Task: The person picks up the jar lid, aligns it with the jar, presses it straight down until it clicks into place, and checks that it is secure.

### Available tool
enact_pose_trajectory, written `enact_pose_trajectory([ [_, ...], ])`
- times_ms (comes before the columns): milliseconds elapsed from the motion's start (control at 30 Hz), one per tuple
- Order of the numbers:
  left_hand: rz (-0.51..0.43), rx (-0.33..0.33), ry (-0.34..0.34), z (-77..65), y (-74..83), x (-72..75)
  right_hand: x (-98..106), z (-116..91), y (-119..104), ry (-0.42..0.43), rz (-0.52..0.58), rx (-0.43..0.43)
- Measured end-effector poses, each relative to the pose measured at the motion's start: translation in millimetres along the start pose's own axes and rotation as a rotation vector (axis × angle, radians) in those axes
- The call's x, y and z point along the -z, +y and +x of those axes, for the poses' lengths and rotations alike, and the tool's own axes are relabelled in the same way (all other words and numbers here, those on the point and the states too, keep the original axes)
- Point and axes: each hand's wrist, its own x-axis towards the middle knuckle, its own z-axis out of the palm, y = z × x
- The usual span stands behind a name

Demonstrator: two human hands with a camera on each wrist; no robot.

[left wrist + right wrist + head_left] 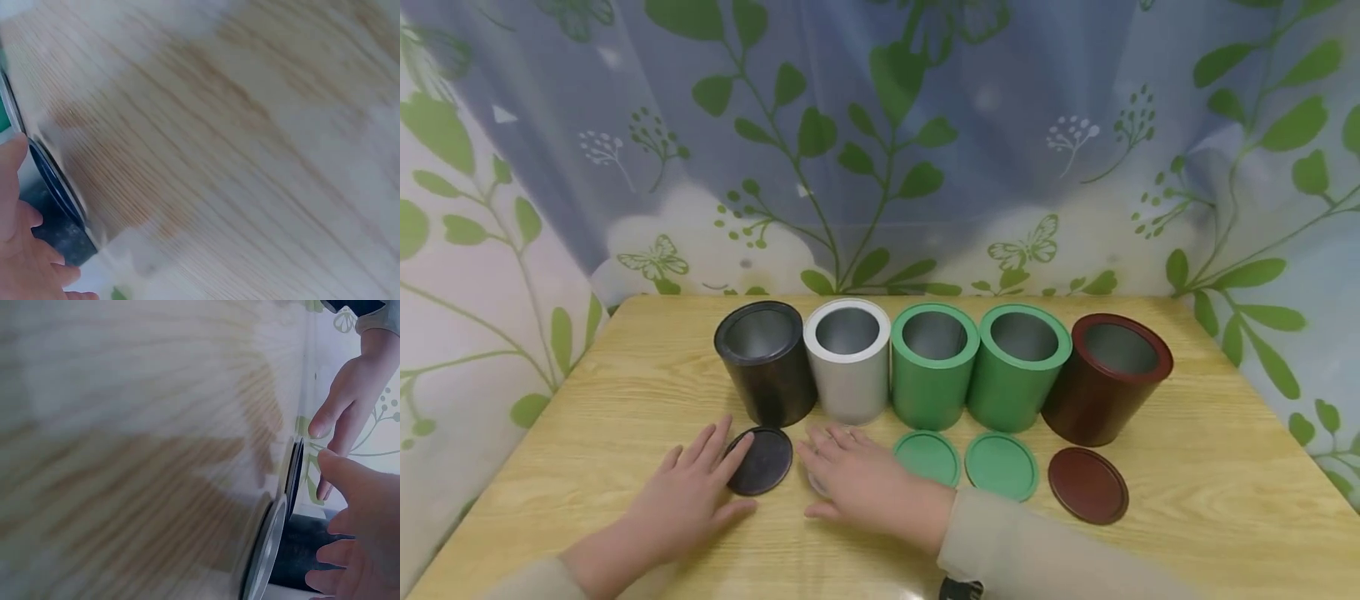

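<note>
In the head view my left hand (685,487) is spread with straight fingers, its index fingertip over the left edge of the black lid (763,462). My right hand (865,479) is stretched across the white lid (815,482), covering most of it; only a strip of rim shows. Behind the hands stand a black can (775,387) and a white can (852,387), both uncovered. The left wrist view has the left hand (28,244) beside the black lid's rim (59,184). From the right wrist, the right hand's loosely bent fingers (334,553) appear near the white lid's edge (269,550).
Two green cans (928,387) and a dark red can (1093,400) continue the row rightward. Before them lie two green lids (1002,467) and a dark red lid (1088,486). The wooden table (1217,517) ends at a leaf-patterned curtain (850,167).
</note>
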Motion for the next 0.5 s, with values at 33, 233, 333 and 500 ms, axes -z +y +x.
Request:
enact_pose_trajectory([
  [33,-0.002,0.002,-0.001,-0.9,-1.6,-0.1,0.4,4.0,-2.8,-0.008,-0.005,-0.003],
  [233,-0.027,0.003,-0.022,-0.8,-5.0,3.9,1.8,21.6,-11.4,-0.049,-0.060,-0.006],
  [333,-0.047,-0.021,-0.039,1.4,-4.4,6.7,1.6,26.9,-12.4,-0.081,-0.060,-0.010],
  [500,-0.074,-0.053,-0.093,2.0,-5.0,6.5,-4.6,35.9,-17.7,-0.123,-0.058,-0.008],
])
